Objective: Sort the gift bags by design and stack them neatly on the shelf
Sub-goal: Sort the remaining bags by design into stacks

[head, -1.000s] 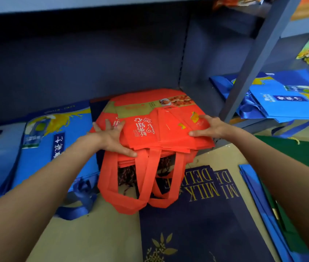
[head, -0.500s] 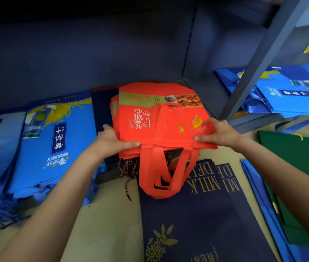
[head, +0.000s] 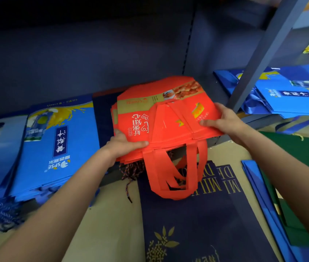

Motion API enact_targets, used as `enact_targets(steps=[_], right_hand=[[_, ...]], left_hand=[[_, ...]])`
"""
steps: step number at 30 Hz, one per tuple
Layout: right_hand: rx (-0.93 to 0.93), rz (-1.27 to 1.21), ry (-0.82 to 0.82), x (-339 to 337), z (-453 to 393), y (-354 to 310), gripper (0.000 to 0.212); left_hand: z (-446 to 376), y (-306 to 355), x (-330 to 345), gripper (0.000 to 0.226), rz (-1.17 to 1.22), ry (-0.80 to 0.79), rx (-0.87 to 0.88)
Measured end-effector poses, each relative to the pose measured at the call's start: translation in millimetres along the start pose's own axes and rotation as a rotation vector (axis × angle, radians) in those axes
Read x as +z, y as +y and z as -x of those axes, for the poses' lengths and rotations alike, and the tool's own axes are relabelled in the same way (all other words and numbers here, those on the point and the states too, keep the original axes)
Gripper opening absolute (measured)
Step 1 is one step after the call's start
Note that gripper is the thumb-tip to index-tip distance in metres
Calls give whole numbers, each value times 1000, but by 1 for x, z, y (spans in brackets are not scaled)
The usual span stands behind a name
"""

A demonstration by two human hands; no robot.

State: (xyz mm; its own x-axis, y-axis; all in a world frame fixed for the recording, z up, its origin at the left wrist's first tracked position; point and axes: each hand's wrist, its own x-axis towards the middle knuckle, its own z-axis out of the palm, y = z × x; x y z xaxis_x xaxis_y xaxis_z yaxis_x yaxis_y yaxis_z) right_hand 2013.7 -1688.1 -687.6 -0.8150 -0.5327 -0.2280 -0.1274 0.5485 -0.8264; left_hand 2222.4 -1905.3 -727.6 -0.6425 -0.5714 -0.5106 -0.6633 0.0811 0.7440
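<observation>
A flat stack of red gift bags (head: 168, 114) lies at the front of the low shelf (head: 212, 89), tilted clockwise, its red handles (head: 170, 176) hanging over the shelf edge. My left hand (head: 125, 144) grips the stack's near left corner, thumb on top. My right hand (head: 223, 120) holds the stack's right edge, thumb on top and fingers below. Left of it on the same shelf lie stacks of blue gift bags (head: 59, 146).
A navy bag with gold lettering (head: 197, 214) lies on the floor below the handles. Blue and green bags (head: 291, 186) lie on the floor at right. A grey shelf post (head: 259, 53) stands at right, with more blue bags (head: 291, 95) behind it.
Both hands have closed on the red stack's edges and lifted its front, turning it clockwise. The handles now hang bunched over the shelf edge.
</observation>
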Motion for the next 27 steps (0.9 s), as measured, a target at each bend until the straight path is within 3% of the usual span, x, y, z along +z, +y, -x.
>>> enact_targets(steps=[2,8,11,13,18,23,27], right_hand=[[-81,100,50,-7,-3,-25,87],[-323,533,305,-43,-7,-99,70],[-337,653,375,-65,-20,-114,68],[-279,719,359,-65,-34,-109,68],[-156,1228,302,-22,-77,-60,43],[-222,1453,178,-3,-80,-18,42],[-274,1453,121,-2,-81,-1,42]], left_hand=[[1,0,4,153,-3,9,24],[-18,36,18,101,290,37,191],[-41,67,39,87,314,112,259],[-55,80,55,93,230,91,239],[-62,82,82,132,-190,68,182],[-60,81,91,129,-264,74,217],[-56,76,105,122,-257,154,243]])
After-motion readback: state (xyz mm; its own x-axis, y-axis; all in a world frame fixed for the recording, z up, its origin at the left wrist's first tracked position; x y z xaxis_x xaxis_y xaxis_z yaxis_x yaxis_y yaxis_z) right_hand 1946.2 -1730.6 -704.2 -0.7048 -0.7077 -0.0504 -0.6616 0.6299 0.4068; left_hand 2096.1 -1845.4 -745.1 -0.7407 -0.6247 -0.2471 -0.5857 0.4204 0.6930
